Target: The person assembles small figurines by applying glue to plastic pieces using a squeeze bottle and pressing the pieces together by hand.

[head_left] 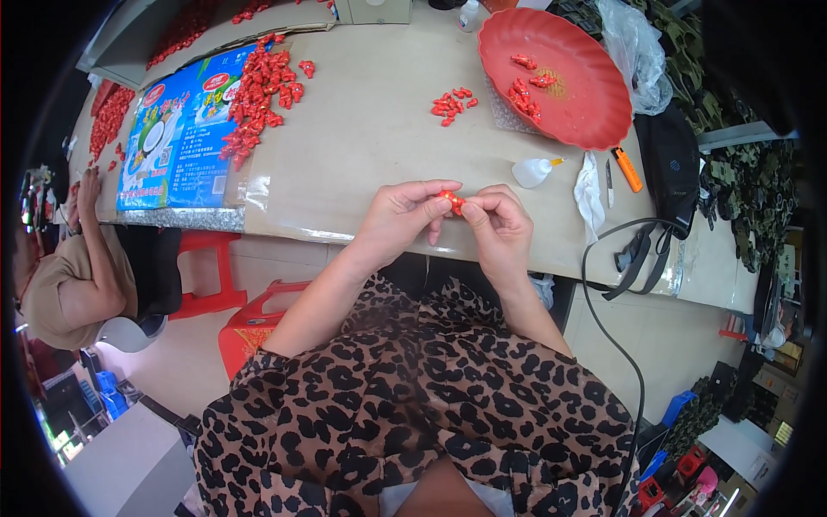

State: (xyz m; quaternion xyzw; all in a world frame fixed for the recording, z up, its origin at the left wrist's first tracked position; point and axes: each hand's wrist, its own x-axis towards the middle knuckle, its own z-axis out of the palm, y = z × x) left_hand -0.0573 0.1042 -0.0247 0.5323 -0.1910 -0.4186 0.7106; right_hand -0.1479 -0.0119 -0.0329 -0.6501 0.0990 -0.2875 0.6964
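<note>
Between both hands, just over the table's near edge, is a small glossy red piece with gold spots (451, 202). My left hand (396, 217) pinches it from the left with thumb and forefinger. From the right, the thumb and fingertips of my right hand (500, 226) close on the same piece. Its exact kind is too small to make out, and fingertips cover part of it. Beyond my hands lies a loose group of similar red pieces (450, 107). A white squeeze bottle with a yellow tip (532, 172) lies to the right of them.
A red scalloped tray (594, 108) holding several red pieces sits tilted at the far right. Nearby are a crumpled white tissue (589, 196), an orange-handled cutter (627, 170) and a black bag (668, 172). Red pieces heap (267, 90) on blue printed cardboard (164, 164). Another person (82, 276) sits left.
</note>
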